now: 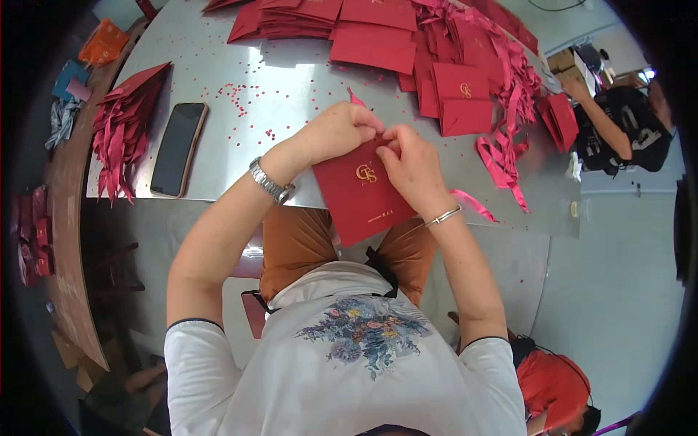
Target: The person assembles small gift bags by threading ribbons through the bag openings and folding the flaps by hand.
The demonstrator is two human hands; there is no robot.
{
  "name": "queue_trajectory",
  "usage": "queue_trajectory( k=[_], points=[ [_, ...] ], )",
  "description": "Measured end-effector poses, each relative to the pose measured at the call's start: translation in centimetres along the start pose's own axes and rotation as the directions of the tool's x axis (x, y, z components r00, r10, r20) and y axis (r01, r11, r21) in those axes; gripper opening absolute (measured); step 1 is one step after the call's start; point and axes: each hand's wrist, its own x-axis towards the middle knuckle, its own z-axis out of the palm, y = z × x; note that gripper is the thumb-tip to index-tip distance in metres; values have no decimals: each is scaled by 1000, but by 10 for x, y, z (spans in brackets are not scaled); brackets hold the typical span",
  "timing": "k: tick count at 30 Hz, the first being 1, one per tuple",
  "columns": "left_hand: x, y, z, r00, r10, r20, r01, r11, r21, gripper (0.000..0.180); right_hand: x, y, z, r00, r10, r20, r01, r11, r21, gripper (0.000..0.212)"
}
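The red bag (358, 195) is sitting square in front of the person — far end over the table (218, 160), near end jutting past the edge above the lap. Its long axis is running back from the fingertips toward the body, the near end slanting a little right. Both hands are meeting at that far end, so the whole bag is lying on the near side of the grip. The left hand (336, 132) is bending into a tight pinch, apparently keeping hold of a pink ribbon (354, 97), whose end is poking out beyond the knuckles. The right hand (413, 163) is sitting nearer, overlapping the bag's right side, thumb in front and fingertips closing on the far edge — whether ribbon is caught there too, I can't tell. A phone (178, 149) is lying off left, and more red bags (374, 47) are piling up beyond.
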Motion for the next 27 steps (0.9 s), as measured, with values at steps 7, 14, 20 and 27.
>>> queue_trajectory(
  k=[7,14,20,27],
  points=[
    [10,4,-3,965,131,229,-170,972,161,14,-6,-2,-7,1000,8,-2,-8,984,178,20],
    [9,-22,-10,934,116,-338,-31,969,247,11,-14,18,-4,989,143,27,-145,979,146,24],
    [-12,-23,-21,860,59,-506,52,978,202,18,-13,23,-2,990,130,49,-133,988,73,27],
    [-49,9,-6,996,25,-82,15,896,443,19,-19,23,-8,992,122,32,-123,991,45,31]
  ],
)
